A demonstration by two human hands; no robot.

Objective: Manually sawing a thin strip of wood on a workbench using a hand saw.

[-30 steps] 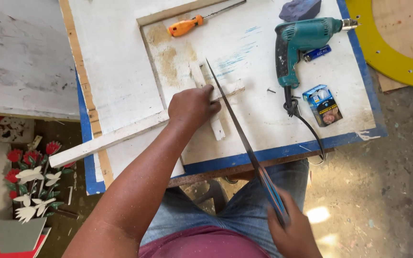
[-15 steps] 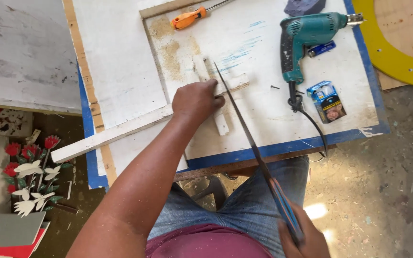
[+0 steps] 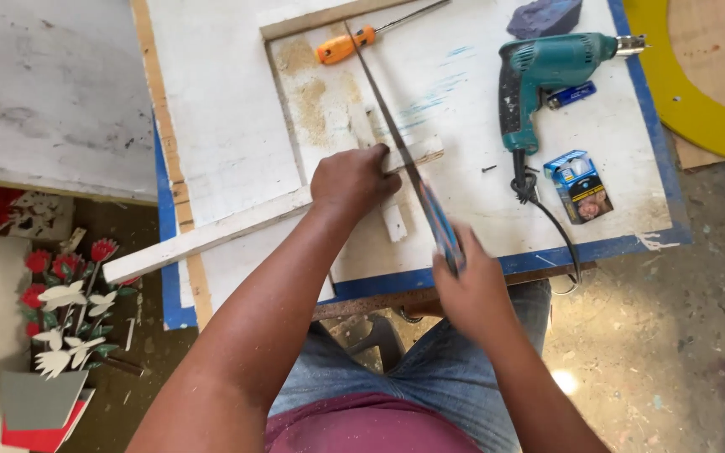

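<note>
- On the white-painted worktop (image 3: 237, 101), the left hand (image 3: 352, 178) presses down a long white wooden strip (image 3: 211, 235).
- Right hand (image 3: 470, 285): grip closed round the blue handle of a thin metal saw (image 3: 388, 117), blade crossing the strip.
- Nearby to the right lies a teal electric drill (image 3: 547, 71).

Layout of a workbench seen from above, with a person seated at its near edge.

A long wooden strip (image 3: 237, 225) lies across the board (image 3: 228, 109), its left end overhanging the edge. The left hand (image 3: 352, 178) presses on the strip; just right of it a hand saw (image 3: 392, 126) crosses the strip, its handle gripped in the right hand (image 3: 472, 289) at the near edge. A screwdriver (image 3: 354, 42) lies behind the strip. To the right rests a drill (image 3: 547, 75), with a small box (image 3: 579, 184) nearer the person beside its cord.
</note>
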